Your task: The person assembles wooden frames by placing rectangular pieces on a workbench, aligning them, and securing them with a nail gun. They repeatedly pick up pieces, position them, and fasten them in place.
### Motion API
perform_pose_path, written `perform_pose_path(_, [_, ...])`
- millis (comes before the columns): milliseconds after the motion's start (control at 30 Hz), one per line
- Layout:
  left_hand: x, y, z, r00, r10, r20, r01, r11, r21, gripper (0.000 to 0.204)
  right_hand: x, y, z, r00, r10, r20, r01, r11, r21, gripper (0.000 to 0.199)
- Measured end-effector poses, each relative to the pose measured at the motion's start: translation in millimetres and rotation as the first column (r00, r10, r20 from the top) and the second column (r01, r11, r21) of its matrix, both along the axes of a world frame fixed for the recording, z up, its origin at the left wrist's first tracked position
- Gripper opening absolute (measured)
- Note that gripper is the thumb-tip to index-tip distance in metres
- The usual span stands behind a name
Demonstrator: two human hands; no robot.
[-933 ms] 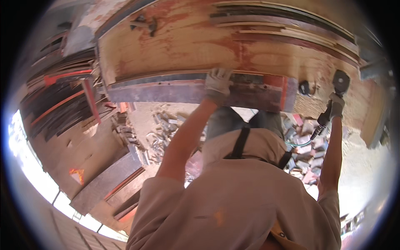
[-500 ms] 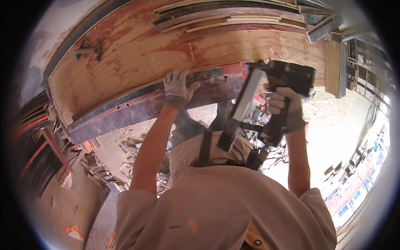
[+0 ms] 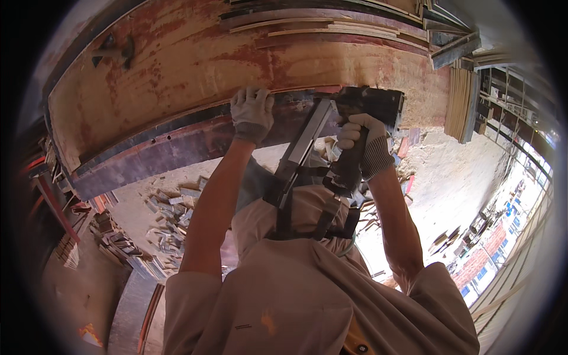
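A black nail gun [image 3: 349, 142] with a long silver magazine is gripped at its handle by my right hand [image 3: 368, 142], in a knitted work glove. Its head reaches the near edge of a large wooden work table [image 3: 195, 71], over a dark board [image 3: 189, 142] running along that edge. My left hand [image 3: 252, 111], also gloved, holds the upper edge of that board, fingers curled over it. Whether the gun's nose touches the wood is hidden.
A claw hammer [image 3: 115, 52] lies at the table's far left. Long wooden strips [image 3: 331, 29] lie along the back. Stacked plywood pieces [image 3: 460, 103] stand at the right end. Offcuts [image 3: 168, 219] litter the ground below, and more wood is piled [image 3: 118, 242] at the left.
My right hand has brought the nail gun leftward, closer to my left hand. The left hand stays at the board's edge, its thumb now less spread. The view has shifted slightly.
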State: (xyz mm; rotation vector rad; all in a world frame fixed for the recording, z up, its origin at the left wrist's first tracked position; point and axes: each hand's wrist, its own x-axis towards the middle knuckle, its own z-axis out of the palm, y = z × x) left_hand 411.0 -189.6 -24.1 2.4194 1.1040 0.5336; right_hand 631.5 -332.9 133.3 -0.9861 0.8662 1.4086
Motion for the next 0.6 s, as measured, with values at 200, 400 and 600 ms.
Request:
perform_pose_path(200, [-3.1,4.7,-0.5,1.0,-0.015,0.006,0.015,0.999,-0.033,0.013,-8.5,5.7,4.0,0.998,-0.042,-0.048,0.04,0.998,-0.04,0.014])
perform_pose_path(400, [-5.1,1.2,-0.1,0.998,-0.043,0.05,0.047,0.996,-0.076,0.018,-37.6,19.7,0.5,1.0,-0.006,0.01,0.005,0.996,0.087,0.01])
perform_pose_path(600, [-97.3,44.6,25.8,0.968,-0.152,-0.201,0.147,0.988,-0.04,0.026,-48.1,27.3,8.8,0.994,-0.013,0.109,0.013,1.0,0.0,0.01])
